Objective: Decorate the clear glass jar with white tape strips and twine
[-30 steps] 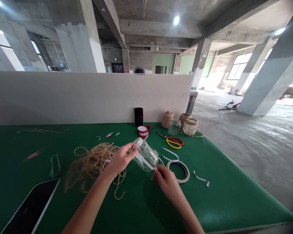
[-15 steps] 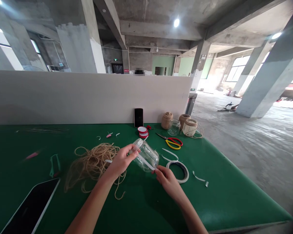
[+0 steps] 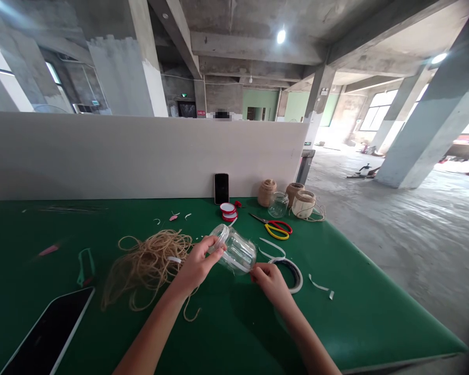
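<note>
**A:** Where's the clear jar [image 3: 236,250]?

**B:** Off the table [image 3: 219,333], on its side above the middle, between the twine pile [image 3: 148,263] and the tape roll [image 3: 293,271]. The left hand [image 3: 197,263] is closed around its mouth end. The right hand [image 3: 269,281] has its fingertips pinched together on the white strip [image 3: 234,259] by the jar's base.

**A:** What could go wrong?

**B:** I'd say the strip could crease or stick crooked if the jar twists in that light hold. The smooth wall might also slip from the left hand and roll toward the table's right edge.
</note>
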{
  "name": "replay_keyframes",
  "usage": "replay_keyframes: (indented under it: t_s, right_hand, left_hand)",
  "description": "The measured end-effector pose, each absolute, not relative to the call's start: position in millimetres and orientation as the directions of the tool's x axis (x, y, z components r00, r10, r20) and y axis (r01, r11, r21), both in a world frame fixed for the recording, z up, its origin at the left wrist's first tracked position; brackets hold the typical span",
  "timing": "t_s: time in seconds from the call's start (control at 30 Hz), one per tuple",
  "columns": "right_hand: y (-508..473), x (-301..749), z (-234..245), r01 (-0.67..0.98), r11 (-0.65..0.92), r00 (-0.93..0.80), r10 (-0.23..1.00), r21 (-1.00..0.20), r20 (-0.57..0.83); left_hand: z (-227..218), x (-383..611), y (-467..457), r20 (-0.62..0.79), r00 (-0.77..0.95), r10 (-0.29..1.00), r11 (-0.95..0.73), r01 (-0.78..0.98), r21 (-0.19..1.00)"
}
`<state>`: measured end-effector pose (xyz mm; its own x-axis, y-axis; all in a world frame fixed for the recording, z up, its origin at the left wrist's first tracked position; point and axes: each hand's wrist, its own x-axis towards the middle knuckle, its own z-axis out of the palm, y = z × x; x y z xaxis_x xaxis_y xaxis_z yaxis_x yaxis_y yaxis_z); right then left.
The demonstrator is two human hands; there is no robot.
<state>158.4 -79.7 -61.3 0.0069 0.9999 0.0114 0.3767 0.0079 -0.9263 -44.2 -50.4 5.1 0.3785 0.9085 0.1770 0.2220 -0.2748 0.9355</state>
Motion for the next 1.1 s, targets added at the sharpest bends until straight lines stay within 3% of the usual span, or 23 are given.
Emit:
replay_keyframes:
  t_s: [0.5, 0.7, 1.1]
  right_hand:
    - [-69.3, 159.6, -55.6, 0.264, -0.078, 0.136, 0.990, -0.961, -0.043]
    - [-67.1, 166.7, -52.8, 0.220, -0.086, 0.128, 0.990, -0.972, -0.059]
    - [-77.0, 159.5, -51.5, 0.264, 0.111, 0.061, 0.989, -0.958, 0.131]
  left_hand:
    - [-23.7, -37.0, -41.4, 0.216, 0.233, 0.948, -0.243, 0.092, 0.966]
    - [-29.0, -36.7, -35.8, 0.225, 0.134, 0.965, -0.210, -0.116, 0.971]
    - [-28.6, -52.5, -24.4, 0.218, 0.109, 0.970, -0.195, -0.186, 0.963]
